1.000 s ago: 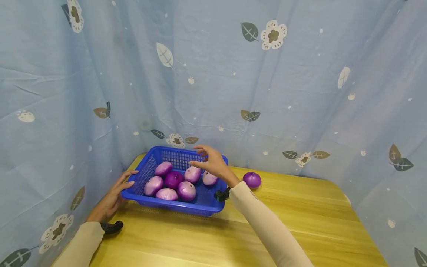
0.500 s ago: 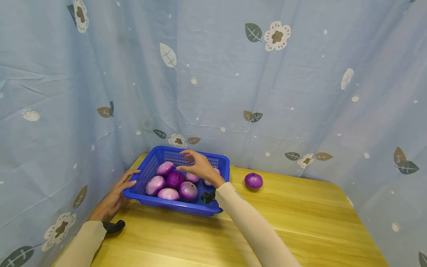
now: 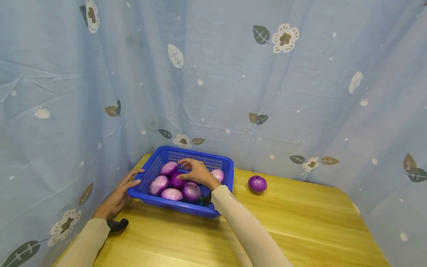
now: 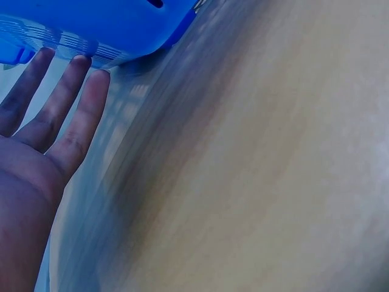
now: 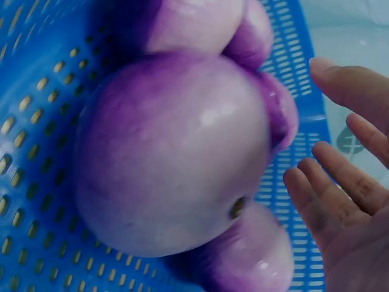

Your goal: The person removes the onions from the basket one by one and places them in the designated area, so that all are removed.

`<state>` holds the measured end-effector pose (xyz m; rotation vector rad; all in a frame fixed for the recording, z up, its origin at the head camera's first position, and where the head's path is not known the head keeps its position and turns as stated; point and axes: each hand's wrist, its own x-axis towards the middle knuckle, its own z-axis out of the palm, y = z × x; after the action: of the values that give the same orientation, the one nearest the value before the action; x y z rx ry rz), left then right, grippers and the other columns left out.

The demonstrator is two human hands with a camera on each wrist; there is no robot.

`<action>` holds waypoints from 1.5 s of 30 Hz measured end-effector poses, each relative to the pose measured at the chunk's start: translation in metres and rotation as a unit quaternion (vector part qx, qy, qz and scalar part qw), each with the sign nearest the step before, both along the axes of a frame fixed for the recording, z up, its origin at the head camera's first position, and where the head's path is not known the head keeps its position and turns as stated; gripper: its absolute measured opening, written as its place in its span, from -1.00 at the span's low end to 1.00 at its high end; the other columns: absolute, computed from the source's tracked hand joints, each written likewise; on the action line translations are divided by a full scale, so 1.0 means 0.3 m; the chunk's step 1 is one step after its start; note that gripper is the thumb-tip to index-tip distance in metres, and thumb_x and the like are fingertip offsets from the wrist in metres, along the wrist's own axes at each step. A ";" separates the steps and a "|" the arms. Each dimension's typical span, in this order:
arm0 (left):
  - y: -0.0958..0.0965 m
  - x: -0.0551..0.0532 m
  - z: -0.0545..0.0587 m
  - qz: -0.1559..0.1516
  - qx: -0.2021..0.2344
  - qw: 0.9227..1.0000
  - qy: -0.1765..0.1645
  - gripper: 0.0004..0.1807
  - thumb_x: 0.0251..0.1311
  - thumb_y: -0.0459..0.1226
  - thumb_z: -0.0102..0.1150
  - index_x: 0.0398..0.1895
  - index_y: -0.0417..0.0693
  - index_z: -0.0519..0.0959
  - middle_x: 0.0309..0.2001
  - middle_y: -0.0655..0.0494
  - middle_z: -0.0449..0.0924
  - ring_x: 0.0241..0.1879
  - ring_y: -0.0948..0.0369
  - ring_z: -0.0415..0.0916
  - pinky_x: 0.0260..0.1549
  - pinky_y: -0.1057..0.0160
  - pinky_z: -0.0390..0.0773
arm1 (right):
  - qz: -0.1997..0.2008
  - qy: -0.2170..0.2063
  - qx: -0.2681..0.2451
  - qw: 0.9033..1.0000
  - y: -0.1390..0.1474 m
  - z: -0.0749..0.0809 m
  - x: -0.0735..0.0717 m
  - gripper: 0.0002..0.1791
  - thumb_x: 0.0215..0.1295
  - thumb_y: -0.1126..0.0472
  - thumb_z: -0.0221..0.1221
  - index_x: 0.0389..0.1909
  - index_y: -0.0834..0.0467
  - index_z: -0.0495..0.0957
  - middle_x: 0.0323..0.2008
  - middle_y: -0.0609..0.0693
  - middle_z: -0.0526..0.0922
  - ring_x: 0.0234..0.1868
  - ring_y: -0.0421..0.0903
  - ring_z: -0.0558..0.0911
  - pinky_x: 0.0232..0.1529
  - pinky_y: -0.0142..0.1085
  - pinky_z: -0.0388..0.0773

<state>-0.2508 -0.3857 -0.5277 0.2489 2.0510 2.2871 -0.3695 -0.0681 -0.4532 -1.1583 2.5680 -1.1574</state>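
A blue plastic basket (image 3: 180,208) with perforated walls holds several purple onions, among them a pale one (image 3: 159,184) and a darker one (image 3: 174,181). My left hand (image 3: 117,195) touches the basket's left end, its fingers extended; the left wrist view shows three fingertips at the wall. Over the onions inside the basket, my right hand (image 3: 198,173) reaches with thumb and fingers spread apart. Nothing lies between those fingers in the right wrist view, where a large onion (image 5: 176,152) is beside the hand. The hand hides part of the onions behind it.
One more purple onion (image 3: 257,184) sits on the wooden table (image 3: 300,211), right of the basket. A blue curtain (image 3: 220,74) with flower and leaf prints hangs close behind the basket and along both sides of the table.
My right hand has moved left and then lowered into the basket over the onions. The left hand stays at the basket's left end. The whole view has shifted slightly.
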 end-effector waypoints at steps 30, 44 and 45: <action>-0.001 -0.007 -0.009 -0.007 0.014 1.000 0.003 -0.49 0.61 -0.19 -0.12 0.56 0.11 0.19 0.46 -0.08 0.03 0.17 0.10 0.56 0.03 0.15 0.64 | 0.053 -0.003 0.158 0.986 -0.028 -0.058 -0.011 -0.18 0.17 -0.04 0.49 0.45 0.01 0.43 0.26 0.04 0.58 0.25 -0.03 0.55 0.25 -0.24 0.46; -0.001 -0.003 -0.004 -0.005 0.015 1.000 0.006 -0.48 0.60 -0.18 -0.09 0.55 0.10 0.19 0.47 -0.03 0.01 0.20 0.09 0.52 0.05 0.14 0.63 | 0.035 0.038 0.133 0.990 -0.047 -0.054 -0.017 -0.15 0.05 -0.11 0.55 0.36 0.11 0.52 0.15 0.02 0.65 0.18 -0.10 0.58 0.22 -0.31 0.46; -0.002 -0.003 -0.004 -0.004 0.013 1.000 0.005 -0.48 0.60 -0.17 -0.09 0.55 0.10 0.19 0.48 -0.02 0.00 0.20 0.09 0.52 0.05 0.14 0.63 | 0.034 0.038 0.134 0.990 -0.047 -0.053 -0.016 -0.15 0.04 -0.12 0.55 0.35 0.10 0.52 0.15 0.02 0.65 0.17 -0.11 0.58 0.21 -0.32 0.47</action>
<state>-0.2516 -0.3864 -0.5289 0.2699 2.0217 2.3148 -0.3743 -0.0822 -0.4690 -1.2364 2.6127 -0.7392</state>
